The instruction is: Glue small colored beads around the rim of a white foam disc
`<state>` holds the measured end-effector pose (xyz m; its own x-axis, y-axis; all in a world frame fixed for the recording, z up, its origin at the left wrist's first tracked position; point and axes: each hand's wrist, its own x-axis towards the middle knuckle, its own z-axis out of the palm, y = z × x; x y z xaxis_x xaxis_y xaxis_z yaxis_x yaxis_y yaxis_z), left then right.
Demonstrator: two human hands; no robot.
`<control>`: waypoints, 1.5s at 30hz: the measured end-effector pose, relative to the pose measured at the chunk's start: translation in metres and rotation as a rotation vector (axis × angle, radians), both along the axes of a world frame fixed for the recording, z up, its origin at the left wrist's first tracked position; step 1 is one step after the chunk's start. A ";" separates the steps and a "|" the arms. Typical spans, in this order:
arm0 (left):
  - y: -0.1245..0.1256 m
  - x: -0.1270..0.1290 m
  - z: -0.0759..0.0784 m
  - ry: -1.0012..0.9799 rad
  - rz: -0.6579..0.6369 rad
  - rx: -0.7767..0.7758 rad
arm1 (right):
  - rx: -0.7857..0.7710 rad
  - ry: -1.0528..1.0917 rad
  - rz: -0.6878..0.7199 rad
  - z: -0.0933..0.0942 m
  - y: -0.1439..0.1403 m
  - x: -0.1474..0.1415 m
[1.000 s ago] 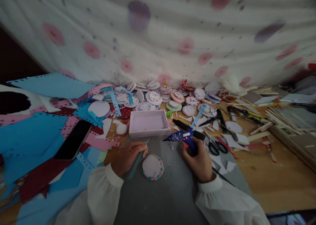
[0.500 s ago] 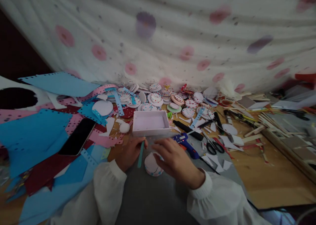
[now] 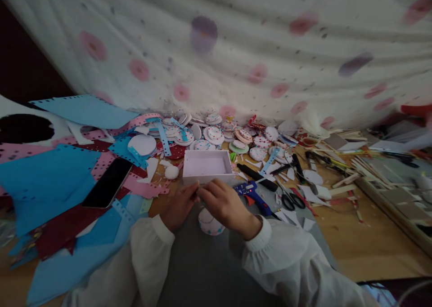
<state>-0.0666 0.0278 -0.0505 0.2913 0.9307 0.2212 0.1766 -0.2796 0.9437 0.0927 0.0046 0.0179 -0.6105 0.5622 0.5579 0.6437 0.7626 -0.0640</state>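
My left hand [image 3: 180, 206] and my right hand [image 3: 224, 206] meet in front of the white open box [image 3: 207, 179], their fingertips pinched close together. What they hold between them is hidden by the fingers; a green strip that showed in the left hand earlier cannot be seen. Just below my right hand, a small round white layered piece [image 3: 211, 226] with coloured dots round its edge stands on the grey mat [image 3: 209, 271]. Part of its top is covered by the right hand.
A blue glue gun [image 3: 254, 197] lies right of my hands, beside black-handled scissors [image 3: 293, 201]. To the left are a phone [image 3: 108, 183] and blue sheets [image 3: 50, 181]. Behind the box, decorated discs [image 3: 213, 135] are heaped before a flowered curtain [image 3: 236, 42].
My right hand has moved left and up from over the round piece to meet my left hand. The green strip in the left hand has gone out of sight. The view has shifted slightly.
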 end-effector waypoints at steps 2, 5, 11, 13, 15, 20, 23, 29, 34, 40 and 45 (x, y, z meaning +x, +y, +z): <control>-0.003 0.000 0.009 0.023 0.009 -0.056 | -0.007 0.271 -0.101 0.002 -0.001 0.015; -0.006 -0.002 0.022 0.059 -0.021 -0.082 | -0.064 0.707 -0.311 0.001 -0.004 0.044; -0.009 -0.006 0.026 0.167 -0.298 0.209 | -0.304 0.930 -0.396 -0.029 -0.017 0.071; -0.010 -0.004 0.024 0.211 -0.357 0.316 | -0.374 0.900 -0.355 -0.041 -0.022 0.067; -0.011 -0.002 0.023 0.248 -0.375 0.410 | -0.407 0.858 -0.306 -0.050 -0.025 0.062; -0.010 0.000 0.015 0.324 -0.407 0.545 | -0.492 0.762 -0.231 -0.053 -0.029 0.062; -0.010 0.000 0.013 0.365 -0.434 0.646 | -0.538 0.715 -0.211 -0.050 -0.030 0.064; -0.011 -0.001 0.015 0.381 -0.488 0.802 | -0.500 0.651 -0.163 -0.044 -0.030 0.061; -0.012 0.000 0.012 0.359 -0.525 0.834 | -0.508 0.624 -0.143 -0.043 -0.030 0.060; -0.013 -0.001 0.010 0.358 -0.537 0.785 | -0.455 0.584 -0.083 -0.048 -0.030 0.058; -0.014 -0.001 0.010 0.374 -0.534 0.780 | -0.426 0.529 -0.073 -0.052 -0.032 0.058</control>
